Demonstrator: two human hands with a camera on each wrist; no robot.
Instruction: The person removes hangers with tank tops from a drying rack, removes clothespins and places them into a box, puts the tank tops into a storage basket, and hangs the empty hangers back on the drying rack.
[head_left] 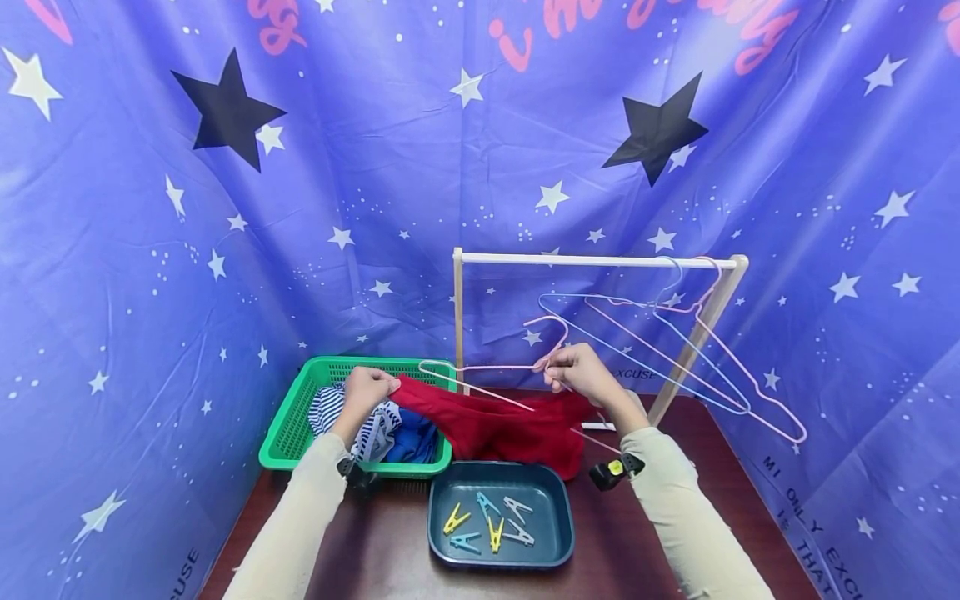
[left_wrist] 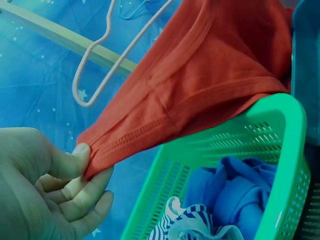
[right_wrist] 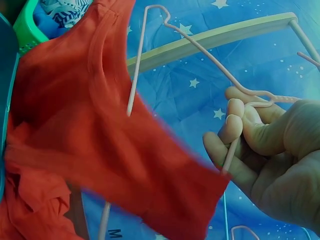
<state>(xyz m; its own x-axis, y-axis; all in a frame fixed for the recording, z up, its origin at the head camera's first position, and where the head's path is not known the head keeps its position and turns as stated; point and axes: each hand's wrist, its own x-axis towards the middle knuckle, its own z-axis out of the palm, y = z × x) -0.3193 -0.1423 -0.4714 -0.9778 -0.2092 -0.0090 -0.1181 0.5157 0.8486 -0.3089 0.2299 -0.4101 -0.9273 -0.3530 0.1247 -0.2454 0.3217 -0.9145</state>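
My left hand (head_left: 367, 387) pinches one narrow end of a red tank top (head_left: 487, 425) between thumb and fingers, pulling it out sideways. In the left wrist view, the cloth (left_wrist: 175, 95) slants up and away from the fingertips. A pink clothes hanger (head_left: 495, 367) is held by my right hand (head_left: 581, 371) just below its hook. Part of the hanger lies behind or inside the red cloth, and its left end sticks out above. The right wrist view has the tank top's other end (right_wrist: 195, 195) beside my right fingers, around the hanger's wire.
A green basket (head_left: 281, 442) with striped and blue clothes stands at left. In front, a dark tray (head_left: 558, 533) holds several clothes pegs (head_left: 495, 533). Behind stands a rack (head_left: 585, 260), with a blue hanger (head_left: 615, 350) and another pink hanger (head_left: 757, 379) on its right end.
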